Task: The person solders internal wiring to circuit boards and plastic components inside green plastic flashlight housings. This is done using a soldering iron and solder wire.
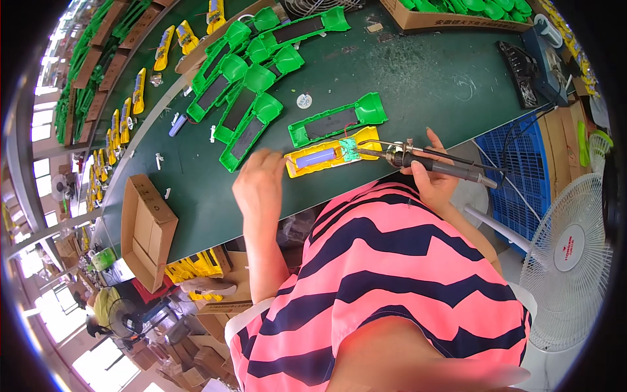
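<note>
A yellow plastic housing half (315,169) lies near the table's front edge, holding a purple-blue cylindrical battery (315,159) and a small green circuit board (349,149). My left hand (259,183) is closed at the housing's left end, fingertips on its edge. In my right hand (432,179) is a soldering iron (450,170) with a thin metal tube clamped alongside. Its tip points left and reaches the circuit board; whether it touches cannot be made out. Just behind lies a green housing half (337,120) with a dark strip inside, and a red wire runs between the two halves.
Several green housing halves (238,108) are piled at the back left, a loose battery (177,125) beside them. An open cardboard box (149,228) stands at the left edge. A box of green parts (457,21) is at the back right; a white fan (567,251) stands right.
</note>
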